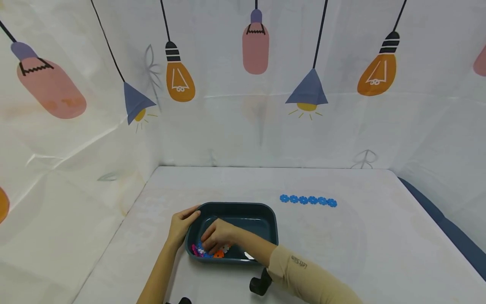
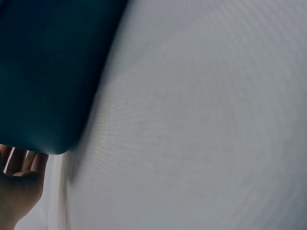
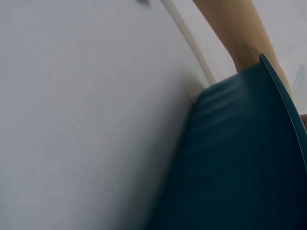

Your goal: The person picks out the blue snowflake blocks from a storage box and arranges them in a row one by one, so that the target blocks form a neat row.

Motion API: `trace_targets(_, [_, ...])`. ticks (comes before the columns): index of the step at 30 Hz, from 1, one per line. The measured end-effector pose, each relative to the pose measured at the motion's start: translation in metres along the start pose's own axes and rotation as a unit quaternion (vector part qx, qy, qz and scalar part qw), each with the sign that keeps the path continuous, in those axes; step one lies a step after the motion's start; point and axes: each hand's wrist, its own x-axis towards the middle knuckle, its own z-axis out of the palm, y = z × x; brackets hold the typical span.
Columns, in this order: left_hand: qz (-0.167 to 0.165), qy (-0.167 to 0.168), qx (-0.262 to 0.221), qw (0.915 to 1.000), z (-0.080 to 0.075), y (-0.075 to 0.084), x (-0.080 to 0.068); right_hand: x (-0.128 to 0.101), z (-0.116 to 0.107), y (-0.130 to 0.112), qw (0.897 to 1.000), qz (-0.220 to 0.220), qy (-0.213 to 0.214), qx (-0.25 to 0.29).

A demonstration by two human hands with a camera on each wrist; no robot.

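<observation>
A dark teal tray (image 1: 243,205) stands on the white table. My left hand (image 1: 181,226) grips its left rim, thumb over the edge and fingers along the outside; the left wrist view has this hand (image 2: 21,187) by the tray's corner. Inside, at the front left, lies a small heap of flower-shaped plastic pieces (image 1: 219,253) in blue, orange, pink and white. My right hand (image 1: 220,235) reaches down into the heap with bent fingers. They cover part of it, and I cannot tell whether they pinch a piece. The right wrist view shows mostly the tray's outer wall (image 3: 230,158).
Behind the tray to the right, a row of several blue flower-shaped pieces (image 1: 308,200) lies on the table (image 1: 360,245). A small white patch (image 1: 248,256) shows at the tray's front. A black wrist camera (image 1: 260,283) hangs under my right sleeve. Lamp-printed sheeting (image 1: 228,126) surrounds the table.
</observation>
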Motion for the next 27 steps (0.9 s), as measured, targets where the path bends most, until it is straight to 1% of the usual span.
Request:
trace_targets(3, [0.002, -0.004, 0.002, 1.0, -0.001, 0.0, -0.001, -0.001, 0.005, 0.001, 0.999, -0.019, -0.022, -0.026])
trace_targets(8, [-0.001, -0.006, -0.003, 1.0, -0.001, 0.0, -0.001, -0.001, 0.015, 0.0, 0.997, -0.037, -0.022, -0.064])
trace_targets(11, [-0.001, -0.002, 0.0, 1.0, -0.002, 0.0, -0.001, 0.0, 0.017, -0.001, 0.997, -0.036, -0.012, -0.065])
trace_targets(15, [-0.001, -0.003, -0.001, 1.0, 0.0, 0.001, -0.002, -0.001, 0.015, 0.001, 0.997, -0.024, 0.025, -0.076])
trace_targets(18, [-0.003, -0.004, -0.004, 1.0, 0.0, 0.002, -0.002, -0.001, 0.011, 0.002, 0.997, -0.007, 0.052, -0.055])
trace_targets(20, [-0.005, -0.002, -0.004, 1.0, 0.001, 0.001, -0.002, 0.0, 0.007, 0.002, 0.997, 0.001, 0.066, -0.027])
trace_targets(23, [-0.007, 0.0, -0.005, 1.0, 0.001, 0.001, -0.002, 0.003, -0.001, 0.003, 0.996, 0.005, 0.078, 0.04])
trace_targets(25, [-0.004, 0.002, -0.006, 1.0, 0.001, 0.0, -0.002, 0.005, -0.006, 0.004, 0.993, 0.005, 0.09, 0.072])
trace_targets(27, [-0.001, 0.001, -0.006, 1.0, 0.001, -0.001, -0.001, 0.006, -0.011, 0.005, 0.991, 0.005, 0.101, 0.09])
